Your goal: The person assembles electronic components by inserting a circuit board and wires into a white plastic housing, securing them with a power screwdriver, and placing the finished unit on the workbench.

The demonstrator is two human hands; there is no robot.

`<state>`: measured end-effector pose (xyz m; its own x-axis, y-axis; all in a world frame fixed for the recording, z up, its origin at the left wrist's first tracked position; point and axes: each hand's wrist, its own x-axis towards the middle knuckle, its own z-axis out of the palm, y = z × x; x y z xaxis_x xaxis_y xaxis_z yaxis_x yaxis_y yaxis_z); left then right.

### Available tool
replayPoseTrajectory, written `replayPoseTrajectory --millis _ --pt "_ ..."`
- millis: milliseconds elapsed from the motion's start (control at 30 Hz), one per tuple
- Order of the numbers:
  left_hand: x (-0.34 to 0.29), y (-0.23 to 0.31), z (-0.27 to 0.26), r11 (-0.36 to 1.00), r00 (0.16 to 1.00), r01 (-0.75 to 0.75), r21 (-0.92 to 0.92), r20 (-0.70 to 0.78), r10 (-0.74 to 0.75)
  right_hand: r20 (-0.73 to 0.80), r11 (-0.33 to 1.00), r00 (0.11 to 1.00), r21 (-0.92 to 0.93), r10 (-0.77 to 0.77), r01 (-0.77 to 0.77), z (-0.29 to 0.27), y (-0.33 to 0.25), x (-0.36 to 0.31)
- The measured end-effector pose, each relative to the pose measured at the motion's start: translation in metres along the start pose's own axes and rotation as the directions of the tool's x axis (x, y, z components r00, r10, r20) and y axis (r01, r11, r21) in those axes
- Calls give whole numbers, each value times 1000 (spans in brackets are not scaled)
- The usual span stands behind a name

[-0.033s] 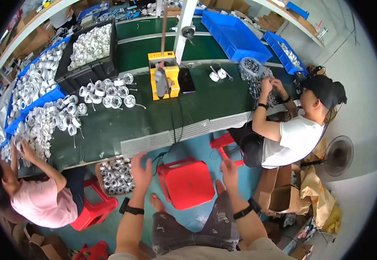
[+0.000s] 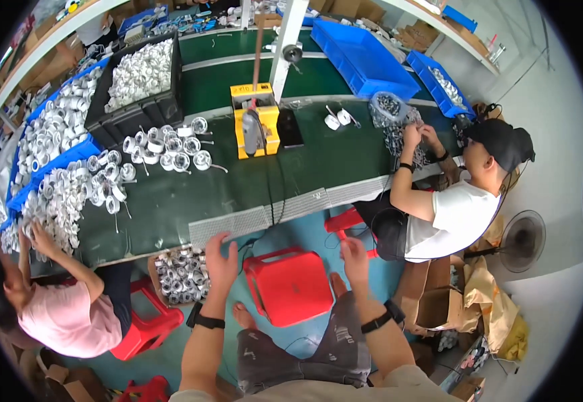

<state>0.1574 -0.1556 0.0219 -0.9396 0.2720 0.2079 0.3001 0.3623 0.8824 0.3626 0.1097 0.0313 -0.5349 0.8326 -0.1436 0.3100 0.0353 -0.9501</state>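
Observation:
My left hand [image 2: 221, 262] is raised in front of me, thumb and fingers apart, holding nothing. Opposite it hovers my right hand [image 2: 354, 260], its fingers loosely bent and slightly apart, with nothing visible in it. Between and below the two hands stands a red plastic stool [image 2: 290, 289] on the floor. Beyond them runs the green-topped workbench [image 2: 197, 194], edged by a perforated grey strip [image 2: 295, 205]. A yellow holder [image 2: 255, 120] with a grey, corded hand tool [image 2: 254, 132] stands on it. Nearest my left hand is a carton [image 2: 181, 273] of round white and clear parts, on the floor.
Left, a person in pink [image 2: 70, 315] handles piled white parts [image 2: 60, 201]; right, a person in a black cap [image 2: 449, 214] works at small metal pieces [image 2: 405, 137]. A black crate [image 2: 137, 110], a blue tray [image 2: 365, 57], a fan [image 2: 524, 240] and open cartons [image 2: 435, 305] surround the area.
The view has shifted very slightly. My right hand's fingers look a little more bent; both hands stay raised in nearly the same place.

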Motion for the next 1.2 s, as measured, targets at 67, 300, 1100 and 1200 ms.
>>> replayPoseTrajectory --millis 67,300,1100,1200 --pt "35 -2 22 995 1000 9 -99 9 -8 -66 996 995 -58 -72 68 21 -28 46" --pt "107 -7 85 942 972 225 -248 -11 -235 -139 873 929 -412 -343 261 79 -85 208" --pt "197 34 160 471 708 629 -619 706 -18 626 670 394 290 -673 683 155 -84 244" --pt "193 28 160 587 777 559 -586 617 -124 702 842 476 365 -530 398 160 -80 256"
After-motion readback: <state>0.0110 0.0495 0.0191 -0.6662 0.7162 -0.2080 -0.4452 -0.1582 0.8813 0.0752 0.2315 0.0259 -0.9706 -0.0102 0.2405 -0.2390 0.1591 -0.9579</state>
